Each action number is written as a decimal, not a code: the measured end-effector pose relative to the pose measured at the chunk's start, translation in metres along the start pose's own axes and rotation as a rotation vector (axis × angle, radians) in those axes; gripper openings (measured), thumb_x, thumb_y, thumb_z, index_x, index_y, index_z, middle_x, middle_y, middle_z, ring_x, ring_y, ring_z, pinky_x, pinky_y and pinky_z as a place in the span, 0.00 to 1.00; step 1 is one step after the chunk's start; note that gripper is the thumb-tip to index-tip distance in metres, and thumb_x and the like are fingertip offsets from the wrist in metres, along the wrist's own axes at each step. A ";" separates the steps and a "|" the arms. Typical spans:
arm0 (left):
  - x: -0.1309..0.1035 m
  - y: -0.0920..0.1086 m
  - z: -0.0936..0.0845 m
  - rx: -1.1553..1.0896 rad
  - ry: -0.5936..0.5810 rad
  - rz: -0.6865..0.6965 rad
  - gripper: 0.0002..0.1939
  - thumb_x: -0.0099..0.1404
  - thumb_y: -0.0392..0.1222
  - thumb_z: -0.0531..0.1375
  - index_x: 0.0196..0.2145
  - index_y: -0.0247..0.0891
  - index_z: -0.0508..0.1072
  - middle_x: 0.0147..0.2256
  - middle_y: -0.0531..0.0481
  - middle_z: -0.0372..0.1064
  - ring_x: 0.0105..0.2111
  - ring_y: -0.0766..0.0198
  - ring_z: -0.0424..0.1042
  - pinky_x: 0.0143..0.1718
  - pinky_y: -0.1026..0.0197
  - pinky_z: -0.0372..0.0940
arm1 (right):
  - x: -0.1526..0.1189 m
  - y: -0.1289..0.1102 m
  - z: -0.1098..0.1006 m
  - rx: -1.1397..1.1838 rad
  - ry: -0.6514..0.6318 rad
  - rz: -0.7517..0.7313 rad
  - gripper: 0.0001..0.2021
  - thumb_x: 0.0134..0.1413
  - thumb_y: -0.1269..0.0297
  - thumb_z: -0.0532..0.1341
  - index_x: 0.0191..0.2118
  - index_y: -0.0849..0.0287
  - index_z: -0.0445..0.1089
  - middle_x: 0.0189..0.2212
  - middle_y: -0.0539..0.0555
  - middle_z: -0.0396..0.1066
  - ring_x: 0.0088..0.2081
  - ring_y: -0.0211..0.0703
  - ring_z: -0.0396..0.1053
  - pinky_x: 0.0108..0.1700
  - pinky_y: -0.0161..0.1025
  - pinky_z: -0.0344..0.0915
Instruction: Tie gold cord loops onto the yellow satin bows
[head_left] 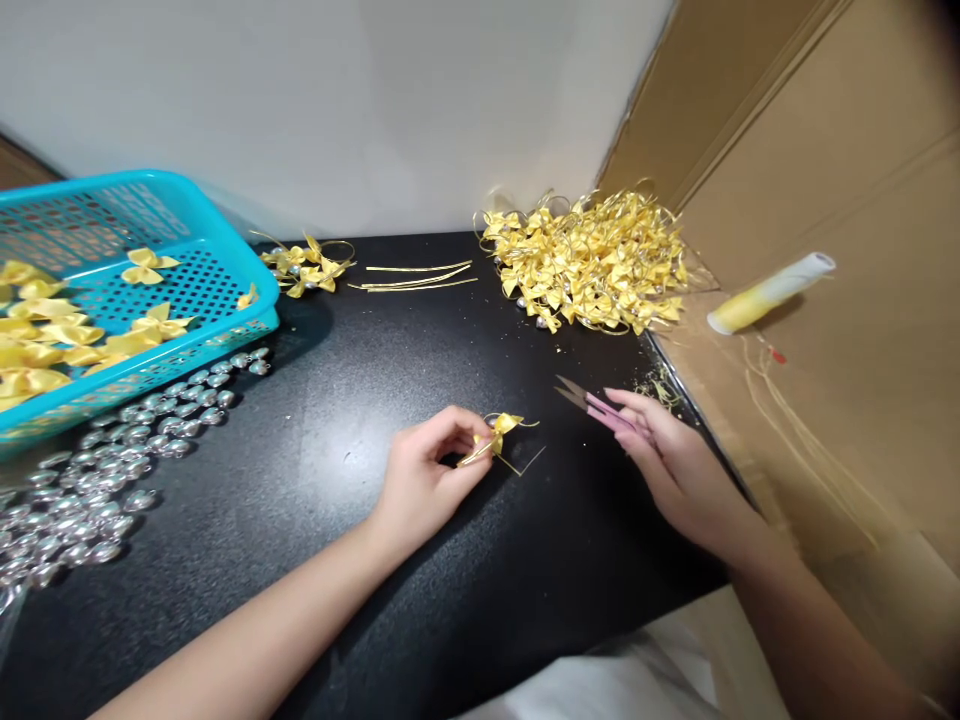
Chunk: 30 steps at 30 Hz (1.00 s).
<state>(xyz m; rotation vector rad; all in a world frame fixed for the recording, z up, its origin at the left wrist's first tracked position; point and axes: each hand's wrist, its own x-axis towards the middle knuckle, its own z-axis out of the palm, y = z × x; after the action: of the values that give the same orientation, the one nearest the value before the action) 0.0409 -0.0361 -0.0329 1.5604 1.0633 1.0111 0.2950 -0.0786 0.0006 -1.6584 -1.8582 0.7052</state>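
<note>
Near the middle of the black table (pixel 315 540), my left hand (pixel 435 465) pinches a small yellow ribbon bow (pixel 507 424) with gold cord on it. Thin cord ends stick out from the bow to the right and below. My right hand (pixel 667 455) is closed around pink thread snips (pixel 611 412). Their blades are slightly apart and point up and left, a short way from the bow. Part of the snips' handle is hidden in the palm.
A turquoise basket (pixel 225 240) at left holds several yellow bows (pixel 67 330). Silver beads (pixel 97 490) lie before it. Behind are a few finished bows (pixel 307 268), loose gold cords (pixel 420 275) and a large bow pile (pixel 592 260). Clippings (pixel 660 385) and a thread cone (pixel 772 293) sit at right.
</note>
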 end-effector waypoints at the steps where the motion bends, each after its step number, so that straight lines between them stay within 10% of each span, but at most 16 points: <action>1: 0.000 0.000 0.000 0.006 0.004 0.001 0.02 0.57 0.33 0.62 0.29 0.37 0.72 0.26 0.53 0.72 0.25 0.68 0.71 0.29 0.67 0.67 | -0.001 -0.006 0.007 0.079 -0.029 -0.020 0.15 0.67 0.63 0.49 0.56 0.55 0.62 0.49 0.59 0.73 0.48 0.49 0.73 0.46 0.45 0.70; 9: -0.001 0.001 0.001 0.019 0.037 0.029 0.01 0.57 0.33 0.64 0.28 0.36 0.75 0.28 0.49 0.77 0.26 0.65 0.75 0.30 0.65 0.70 | -0.002 -0.033 0.053 0.094 0.016 0.048 0.04 0.60 0.62 0.57 0.35 0.56 0.64 0.28 0.51 0.72 0.30 0.43 0.72 0.32 0.37 0.67; 30: -0.001 0.002 -0.001 0.107 0.041 0.194 0.04 0.57 0.31 0.65 0.26 0.36 0.75 0.26 0.51 0.77 0.25 0.67 0.75 0.28 0.69 0.69 | -0.005 -0.026 0.059 -0.140 0.004 -0.005 0.06 0.60 0.63 0.54 0.36 0.56 0.65 0.26 0.54 0.72 0.28 0.48 0.70 0.30 0.40 0.64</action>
<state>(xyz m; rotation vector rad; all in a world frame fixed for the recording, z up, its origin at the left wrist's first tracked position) 0.0400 -0.0372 -0.0312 1.7624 1.0225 1.1362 0.2359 -0.0879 -0.0232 -1.7397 -1.9472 0.5806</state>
